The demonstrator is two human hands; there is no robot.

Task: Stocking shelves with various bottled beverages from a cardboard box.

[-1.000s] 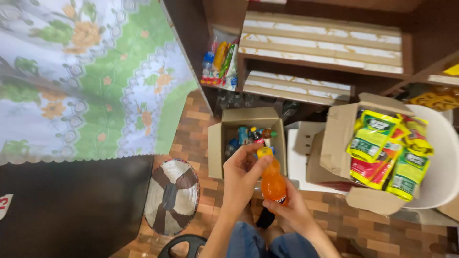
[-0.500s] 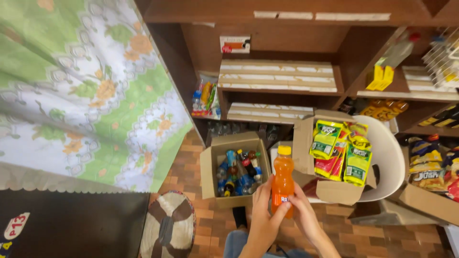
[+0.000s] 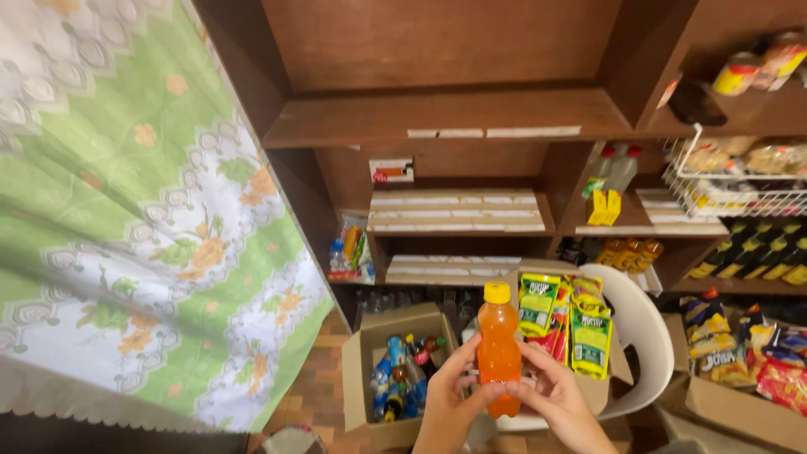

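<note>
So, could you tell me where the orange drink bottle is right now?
In the head view, low and centre, the orange bottle stands upright between the left hand and right hand, right of the open carton of bottles.

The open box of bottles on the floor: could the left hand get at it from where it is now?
Probably yes: the left hand holds the orange bottle right beside the open box, flaps open, nothing between; it would have to let go first.

bottom of orange bottle [image 3: 499, 357] hidden behind fingers. left hand [image 3: 448, 402] & right hand [image 3: 556, 397] both cut off at wrists by frame btm. bottles in cardboard box [image 3: 363, 370] too small/jumbled to id. wire basket [image 3: 740, 181] cut by right edge, contents blurred. round obj at btm edge mostly out of frame.
</note>
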